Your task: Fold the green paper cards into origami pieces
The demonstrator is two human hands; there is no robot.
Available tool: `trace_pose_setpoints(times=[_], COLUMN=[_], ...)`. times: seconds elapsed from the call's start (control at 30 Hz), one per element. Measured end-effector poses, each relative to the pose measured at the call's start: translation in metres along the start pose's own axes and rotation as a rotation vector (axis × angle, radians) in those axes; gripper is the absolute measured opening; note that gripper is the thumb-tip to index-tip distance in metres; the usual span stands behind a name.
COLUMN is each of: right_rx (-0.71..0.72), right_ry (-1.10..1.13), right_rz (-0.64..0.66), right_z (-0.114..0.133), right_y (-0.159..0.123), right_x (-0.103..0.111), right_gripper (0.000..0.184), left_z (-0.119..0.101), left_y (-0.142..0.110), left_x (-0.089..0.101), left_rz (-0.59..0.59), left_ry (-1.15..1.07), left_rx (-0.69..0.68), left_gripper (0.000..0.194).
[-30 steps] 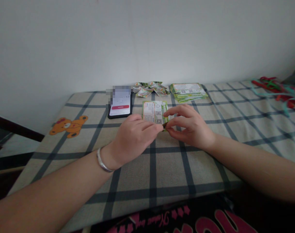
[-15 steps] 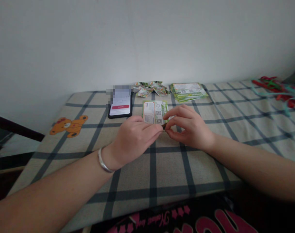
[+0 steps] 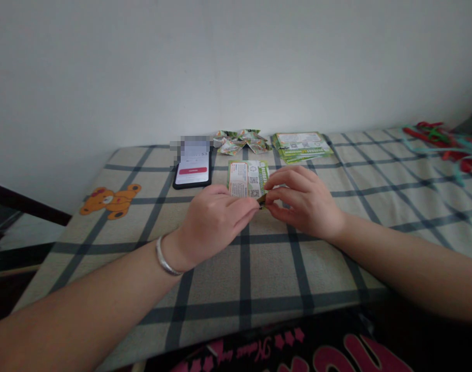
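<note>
My left hand (image 3: 218, 214), with a silver bangle at the wrist, is closed in a pinch just in front of a green and white printed sheet (image 3: 239, 175). From the other side my right hand (image 3: 303, 201) pinches with thumb and fingertips. Between the two sets of fingertips shows a small dark olive strip (image 3: 262, 199), perhaps folded paper; most of it is hidden by the fingers. The printed sheet lies flat on the checked cloth, its near edge partly covered by my hands.
Behind the sheet are several folded shiny paper pieces (image 3: 243, 142). A stack of printed sheets (image 3: 303, 146) lies right of them, and a phone (image 3: 192, 168) left. A bear cutout (image 3: 110, 201) is at far left, coloured ribbons (image 3: 445, 147) at far right. A wall stands behind.
The fingertips have drawn slightly apart, so a little more of the olive strip shows between them. Both hands otherwise keep their places, and the things on the cloth have not moved.
</note>
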State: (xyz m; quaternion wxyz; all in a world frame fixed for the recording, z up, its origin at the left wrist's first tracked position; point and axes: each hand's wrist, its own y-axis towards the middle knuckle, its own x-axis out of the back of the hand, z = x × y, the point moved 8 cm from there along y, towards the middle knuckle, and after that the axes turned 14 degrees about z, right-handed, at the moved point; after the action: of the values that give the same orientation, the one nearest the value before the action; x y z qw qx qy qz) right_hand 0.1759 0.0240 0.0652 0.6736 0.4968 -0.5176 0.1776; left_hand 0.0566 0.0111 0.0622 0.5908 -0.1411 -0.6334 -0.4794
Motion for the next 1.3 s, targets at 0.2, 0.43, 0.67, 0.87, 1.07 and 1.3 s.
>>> trace_pose_setpoints(times=[0.2,0.43,0.67,0.87,1.07,1.3], right_rx=[-0.001,0.005,-0.064,-0.111,-0.114,-0.138], right_ry=[-0.024,-0.027,0.042,0.146,0.204,0.257], right_rz=[-0.031,-0.04,-0.062,-0.013,0.05,0.108], right_z=[-0.001,-0.001,-0.009,-0.013,-0.01,-0.011], right_y=[0.0,-0.002,-0.002,0.001,0.003,0.004], right_x=[0.005,0.005,0.008,0.0,-0.007,-0.012], right_gripper=[0.003,0.003,0.003,0.01,0.009,0.005], left_z=[0.003,0.004,0.01,0.008,0.006,0.008], left_y=[-0.001,-0.001,-0.003,-0.001,0.0,0.001], left_x=[-0.003,-0.004,-0.005,-0.005,-0.006,-0.007], left_rz=[0.011,0.011,0.019,0.014,0.017,0.035], left_ry=[-0.02,-0.048,-0.062,-0.056,-0.048,-0.079], left_rx=[0.02,0.017,0.083,0.058,0.027,0.062], left_gripper=[0.014,0.013,0.015,0.012,0.01,0.009])
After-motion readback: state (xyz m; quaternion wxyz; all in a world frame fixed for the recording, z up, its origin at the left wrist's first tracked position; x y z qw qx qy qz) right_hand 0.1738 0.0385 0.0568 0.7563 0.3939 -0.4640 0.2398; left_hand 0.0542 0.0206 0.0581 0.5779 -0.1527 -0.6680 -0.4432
